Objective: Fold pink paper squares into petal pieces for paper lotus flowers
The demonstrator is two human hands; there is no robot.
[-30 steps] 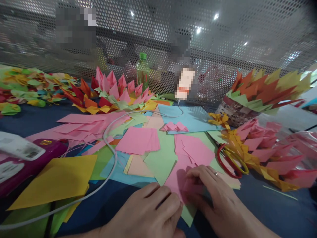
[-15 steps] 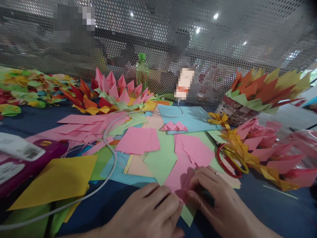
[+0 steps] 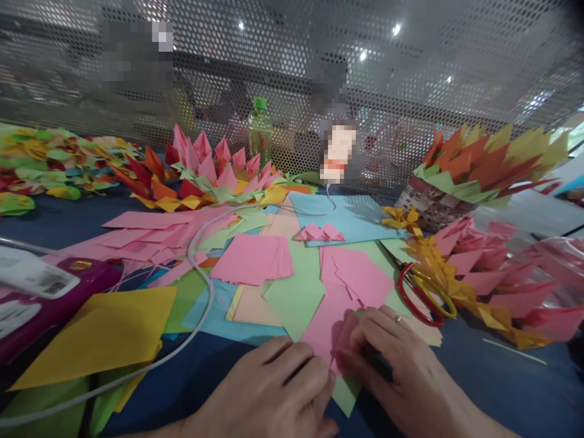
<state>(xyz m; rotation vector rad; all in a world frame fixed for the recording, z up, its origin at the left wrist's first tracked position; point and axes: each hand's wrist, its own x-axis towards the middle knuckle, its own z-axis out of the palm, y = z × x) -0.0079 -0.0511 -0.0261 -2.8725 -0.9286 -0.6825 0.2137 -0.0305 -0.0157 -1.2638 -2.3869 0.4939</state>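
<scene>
1. Between the two hands, low in the head view, is a small piece of pink paper (image 3: 347,328).
2. Of the two, the right hand (image 3: 396,365) is nearer to it: the paper lies just to the left of that hand, against the inner side of its fingers. Thumb and forefinger are bent close together and appear to pinch it.
3. Across from it, the left hand (image 3: 274,383) has its knuckles up and its fingers curled inward, tips facing the right hand beside the paper's lower end. Their undersides are hidden, so I cannot tell whether they grip part of it.
4. What shows of the paper seems to run on a slant, from the right forefinger down and left toward the left fingertips; too much is covered to be sure of its full length.
5. Beneath the fingers lies a larger pink sheet (image 3: 319,337), with a pointed corner of green paper (image 3: 347,395) below, over the dark blue surface (image 3: 182,389).
6. Beyond the right hand, near but apart, lie scissors (image 3: 407,267), blades pointing away and to the left.
7. Farther off are a stack of cut pink paper (image 3: 255,258) and folded pink pieces (image 3: 322,233) at the near edge of a blue sheet (image 3: 349,213).
</scene>
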